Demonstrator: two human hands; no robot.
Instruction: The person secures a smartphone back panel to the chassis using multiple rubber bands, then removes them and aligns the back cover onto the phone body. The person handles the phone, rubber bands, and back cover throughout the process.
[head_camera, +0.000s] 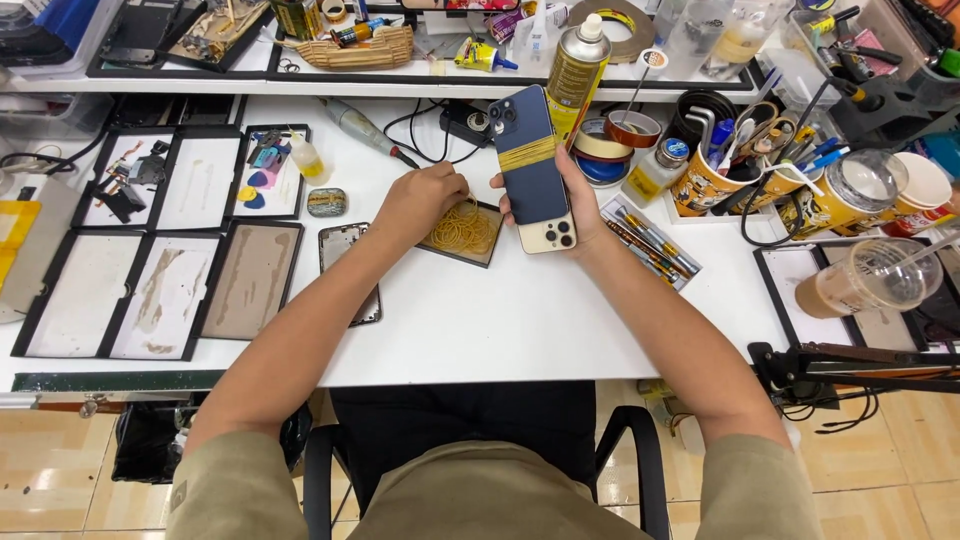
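- Head view, looking down on a white workbench (500, 320) that fills most of the frame, with a raised shelf along its far edge crowded with tools and bottles.
- A black chair (470, 440) stands under the near edge of the bench.
- To the left, a block of shallow black trays (160, 290) lies in two rows; some hold small parts and coloured picks, others only stained white or brown liners.
- On the right stand printed paper cups (720, 175) stuffed with pens and tools, and a clear plastic cup of brown drink (865, 280) lies tipped on a tray.
- The right hand (575, 205) grips two phones stacked together (535, 165), held tilted just above the bench; fingers wrap the right edge and the thumb presses the left edge.
- The stacked pair shows a dark blue back above and a pale gold one at its lower end, bound across the upper part by yellow rubber bands (527, 153).
- A yellow spray can (578, 70) stands just behind the phones.
- A bare phone frame (350, 270) lies flat under the left forearm.
- The left hand (420, 200) rests curled, fingertips down in a small black tray (462, 232) of loose rubber bands; whether it pinches one I cannot tell.
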